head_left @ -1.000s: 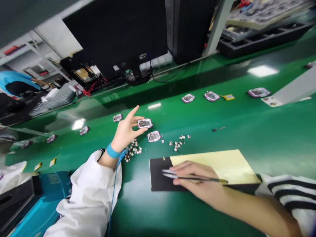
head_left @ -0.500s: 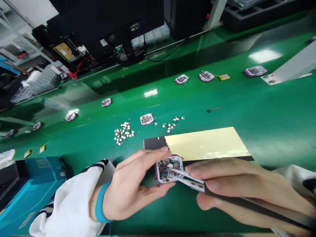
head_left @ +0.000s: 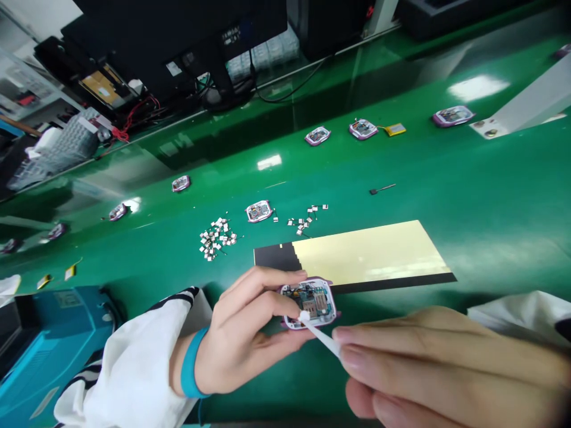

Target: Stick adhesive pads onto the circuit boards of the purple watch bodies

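Grips an open, purple-rimmed device (head_left: pixel 330 284) in the left hand (head_left: pixel 236 339), just below the middle of the view, at the near side of a dark-edged yellow sheet (head_left: pixel 366 255) on a green bench (head_left: pixel 276 190). Pinches the device with thumb on the near side and one finger on the far side, bending another fingertip in over the exposed circuit board (head_left: pixel 317 300). Curls the right hand (head_left: pixel 428 362) nearly closed around pale tweezers (head_left: pixel 328 342), pointing the tips at a small white round piece (head_left: pixel 304 316) beside the left fingertip. Is too small to tell whether pinched or merely touched.

Could lose or flick away the white piece by squeezing it off-centre, or drag it out of place through sticking to the fingertip. Might scrape the bare board or snag its fine parts by letting the metal-like tips skid. Could also tip the device by pressing down harder than the edge pinch can resist.

Enters from lower left with the left wrist, wearing a teal band (head_left: pixel 191 362), and angles it toward the device. Enters from lower right with the right, back of the hand upward, slanting the tweezers down to the board. Includes, farther off, another open device (head_left: pixel 259 211) between two clusters of tiny parts (head_left: pixel 217 238).
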Demonstrator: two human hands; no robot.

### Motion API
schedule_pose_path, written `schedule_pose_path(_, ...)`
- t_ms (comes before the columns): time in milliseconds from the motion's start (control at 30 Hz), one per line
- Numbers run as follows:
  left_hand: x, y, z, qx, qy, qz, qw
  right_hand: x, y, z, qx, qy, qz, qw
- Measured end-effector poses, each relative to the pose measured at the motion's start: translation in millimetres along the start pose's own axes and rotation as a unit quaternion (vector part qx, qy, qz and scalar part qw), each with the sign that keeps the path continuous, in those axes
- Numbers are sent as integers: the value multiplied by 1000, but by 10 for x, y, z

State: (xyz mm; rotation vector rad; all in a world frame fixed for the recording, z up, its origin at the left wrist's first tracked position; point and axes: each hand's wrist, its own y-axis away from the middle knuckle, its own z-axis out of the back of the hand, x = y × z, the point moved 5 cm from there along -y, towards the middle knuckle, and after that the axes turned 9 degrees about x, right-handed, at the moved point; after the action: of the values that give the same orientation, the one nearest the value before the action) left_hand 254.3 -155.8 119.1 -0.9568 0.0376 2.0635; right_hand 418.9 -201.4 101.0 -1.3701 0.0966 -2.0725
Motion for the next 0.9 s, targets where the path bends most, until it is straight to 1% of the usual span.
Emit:
schedule_pose_path(67, -25, -12, 22, -4, -1, -7, 1000, 13, -22, 61, 5, 42, 38, 998)
schedule_pose_path(100, -38, -16, 30, -6, 1, -12, 1000, 11, -56, 97, 0, 37, 53, 998)
schedule_pose_path(200, -67, -9, 47, -23, 9, -28, 999, -23, -208, 146, -6, -18, 55, 998)
schedule_pose_path(333, -74, 13, 34, -45, 4, -44, 998, -58, -313, 137, -22, -106, 24, 994)
schedule_pose_path(400, -72, 23, 13, -42, 1, -52, 998, -44, -306, 139, -19, -144, 39, 989)
schedule_pose_path(500, -77, 46, -33, -13, -4, -73, 997, -54, -287, 180, -35, -169, 48, 984)
schedule_pose_path(567, -81, 68, -39, -3, 0, -86, 996, -75, -298, 185, -30, -171, 44, 984)
schedule_pose_path(667, -75, 92, -24, -3, 14, -89, 996, -55, -334, 163, -5, -146, 68, 987)
schedule_pose_path(767, -73, 103, -23, 1, 23, -90, 996, -21, -356, 166, -17, -128, 83, 988)
schedule_pose_path(833, -78, 108, -27, -1, 26, -95, 995, -15, -356, 173, -31, -128, 75, 989)
schedule_pose_path(900, -78, 112, -38, 0, 26, -93, 995, -36, -347, 158, -24, -137, 46, 989)
